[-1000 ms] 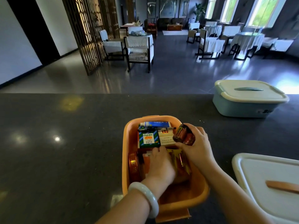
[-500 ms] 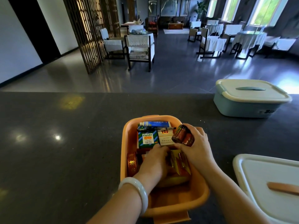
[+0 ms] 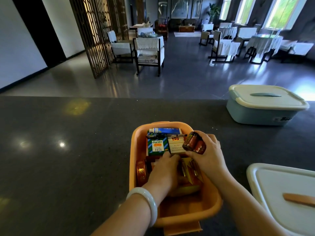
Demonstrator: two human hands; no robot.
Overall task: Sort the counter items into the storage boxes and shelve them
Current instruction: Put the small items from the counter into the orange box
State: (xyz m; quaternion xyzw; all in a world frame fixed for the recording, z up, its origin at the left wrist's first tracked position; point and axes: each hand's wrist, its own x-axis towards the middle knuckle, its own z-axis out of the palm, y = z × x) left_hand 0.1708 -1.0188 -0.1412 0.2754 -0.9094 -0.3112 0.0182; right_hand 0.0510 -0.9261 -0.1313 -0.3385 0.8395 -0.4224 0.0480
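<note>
Head view: an orange storage box sits on the dark tabletop, packed with a green "Golden" carton, a white carton and a blue-and-white tube. The left hand reaches inside, fingers curled onto gold packets. The right hand grips 2 brown bottles over the box's right rim. A lidded blue box stands well apart at the far right; a white lid lies near right.

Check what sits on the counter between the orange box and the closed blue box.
Nothing: in the head view, only bare dark counter separates the orange box from the blue box.
</note>
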